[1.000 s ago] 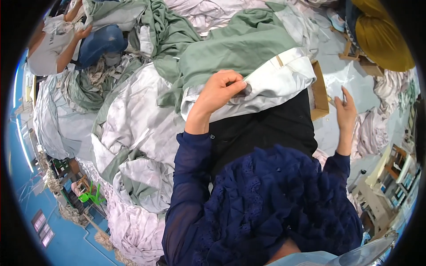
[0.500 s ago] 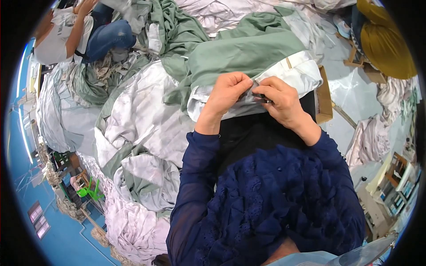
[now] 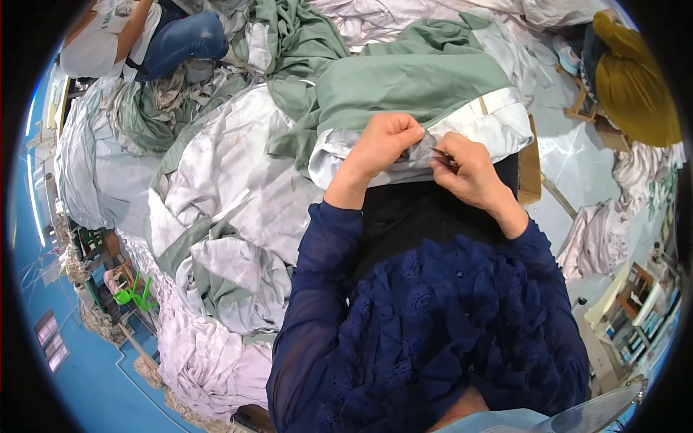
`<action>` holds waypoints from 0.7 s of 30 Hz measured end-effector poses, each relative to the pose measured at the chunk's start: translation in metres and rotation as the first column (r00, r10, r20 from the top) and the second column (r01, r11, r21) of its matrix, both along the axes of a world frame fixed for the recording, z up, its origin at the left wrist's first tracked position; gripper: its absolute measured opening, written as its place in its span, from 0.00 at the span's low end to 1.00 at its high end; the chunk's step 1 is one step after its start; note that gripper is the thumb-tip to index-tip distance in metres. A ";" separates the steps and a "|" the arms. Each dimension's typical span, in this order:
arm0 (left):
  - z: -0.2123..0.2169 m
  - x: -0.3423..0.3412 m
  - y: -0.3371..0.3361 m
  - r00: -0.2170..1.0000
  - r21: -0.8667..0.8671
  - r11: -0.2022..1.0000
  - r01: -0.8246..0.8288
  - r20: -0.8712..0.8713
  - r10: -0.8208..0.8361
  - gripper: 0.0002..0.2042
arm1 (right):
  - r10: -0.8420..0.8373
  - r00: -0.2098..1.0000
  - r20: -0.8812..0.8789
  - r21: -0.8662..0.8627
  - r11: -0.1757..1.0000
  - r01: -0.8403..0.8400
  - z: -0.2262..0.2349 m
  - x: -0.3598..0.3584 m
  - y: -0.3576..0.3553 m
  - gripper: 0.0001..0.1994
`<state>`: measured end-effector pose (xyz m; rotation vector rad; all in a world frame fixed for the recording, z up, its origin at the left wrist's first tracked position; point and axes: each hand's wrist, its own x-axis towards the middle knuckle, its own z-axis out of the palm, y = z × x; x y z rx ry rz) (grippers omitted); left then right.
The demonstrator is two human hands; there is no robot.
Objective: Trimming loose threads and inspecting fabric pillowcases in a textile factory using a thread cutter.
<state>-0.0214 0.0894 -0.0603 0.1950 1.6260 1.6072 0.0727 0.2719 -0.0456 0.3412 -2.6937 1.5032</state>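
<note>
On the lap, seen from the head: a green-and-white cloth (image 3: 415, 83) lies folded over a wearer's black-clad legs (image 3: 433, 209), its pale edge turned toward the body.
Left hand (image 3: 385, 148): thumb and forefinger pinch the cloth's pale edge; the grip is closed on fabric.
Right hand (image 3: 469, 171): fingers curl closed around a small dark tool (image 3: 443, 154), its narrow tip toward the left hand, just beside the pinch; its exact kind is too small to tell.
Working the edge well: the step looks like fine work at the edge, best done, in this judgement, with the pinch firm, the fabric taut between the hands, and the tip angled off fingertips and weave, in short strokes.
Risk at the tip: slack folds beneath could be nicked if the layers bunch.
Tan strip (image 3: 484, 106): it crosses the white border at right, with no legible writing.
Pale shirt (image 3: 90, 50): a co-worker at upper left wears it, bearing dark print, partly hidden.
Cardboard box (image 3: 533, 169): it stands beside the right knee, with no brand readable.
</note>
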 end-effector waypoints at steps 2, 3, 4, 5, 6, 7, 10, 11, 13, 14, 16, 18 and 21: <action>-0.001 -0.001 -0.002 0.998 0.011 1.000 -0.018 0.053 0.018 0.07 | -0.058 0.998 0.029 -0.033 0.998 0.059 0.003 0.002 0.002 0.08; -0.002 -0.002 -0.003 0.998 0.033 0.999 -0.027 0.064 0.025 0.07 | -0.057 0.998 0.029 -0.032 0.998 0.058 0.005 0.003 0.003 0.08; -0.003 -0.002 -0.004 0.997 0.055 0.998 -0.036 0.075 0.031 0.07 | -0.047 0.998 -0.028 -0.057 0.997 0.045 0.007 0.003 0.004 0.07; -0.003 -0.003 -0.004 0.997 0.055 0.998 -0.038 0.074 0.033 0.07 | -0.038 0.996 -0.087 -0.081 0.996 0.031 0.009 0.003 0.005 0.07; 0.000 -0.004 -0.002 0.999 0.030 0.999 -0.036 0.031 0.035 0.07 | -0.039 0.996 -0.085 -0.080 0.996 0.032 0.013 0.002 0.005 0.07; 0.002 -0.005 -0.001 0.999 0.005 0.999 -0.037 -0.012 0.037 0.07 | -0.044 0.982 -0.182 -0.080 0.996 0.029 0.018 0.000 0.002 0.06; 0.004 -0.012 -0.003 0.991 -0.038 0.999 0.020 -0.128 -0.025 0.07 | -0.071 0.971 -0.228 -0.264 0.964 0.009 0.014 -0.009 -0.015 0.05; 0.006 -0.013 -0.004 0.991 -0.038 0.999 0.019 -0.129 -0.024 0.07 | -0.085 0.981 -0.172 -0.439 0.898 0.001 0.012 -0.011 -0.019 0.04; 0.016 -0.019 -0.006 0.994 -0.058 0.996 0.061 -0.092 -0.066 0.07 | -0.030 0.994 0.100 -0.627 0.774 0.087 0.018 -0.013 -0.025 0.03; 0.012 -0.020 -0.006 0.994 -0.057 0.997 0.058 -0.093 -0.063 0.07 | 0.083 0.933 0.351 -0.751 0.620 0.228 0.020 -0.013 -0.027 0.03; 0.015 -0.022 -0.002 0.981 0.025 0.999 0.030 -0.191 -0.025 0.07 | 0.064 0.904 0.422 -0.729 0.617 0.296 0.015 -0.010 -0.023 0.04; 0.023 -0.023 -0.004 0.975 -0.030 0.999 -0.015 -0.222 0.008 0.07 | 0.042 0.859 0.510 -0.724 0.560 0.403 0.010 -0.004 -0.018 0.05; 0.023 -0.025 -0.005 0.974 -0.071 0.994 -0.077 -0.218 0.060 0.07 | 0.112 0.743 0.660 -0.682 0.505 0.529 0.003 0.015 -0.007 0.05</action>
